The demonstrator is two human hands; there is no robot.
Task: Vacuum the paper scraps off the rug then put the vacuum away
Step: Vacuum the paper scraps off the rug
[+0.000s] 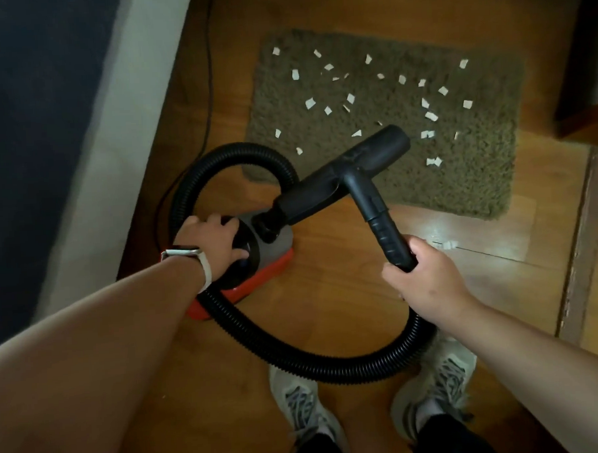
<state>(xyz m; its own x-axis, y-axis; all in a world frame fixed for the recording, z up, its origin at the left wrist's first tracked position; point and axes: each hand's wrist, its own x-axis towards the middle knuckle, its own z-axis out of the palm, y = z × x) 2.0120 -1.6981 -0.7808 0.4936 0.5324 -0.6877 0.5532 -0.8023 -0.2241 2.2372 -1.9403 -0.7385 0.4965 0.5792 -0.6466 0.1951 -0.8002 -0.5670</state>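
Observation:
A small grey and red vacuum body (274,251) sits on the wood floor, left of centre. My left hand (212,243) rests on its black top, fingers spread over the dark dome. My right hand (427,282) grips the black wand (387,232) near the hose joint. The T-shaped nozzle (366,161) hovers over the near edge of the olive shag rug (460,174). Several white paper scraps (350,99) lie scattered across the rug. The ribbed black hose (331,368) loops from the vacuum round to the wand.
A black power cord (210,76) runs along the floor by the white wall (115,131) at left. A dark furniture leg (582,77) stands at the rug's right. One scrap (449,244) lies on the floor. My two shoes (298,408) are below the hose.

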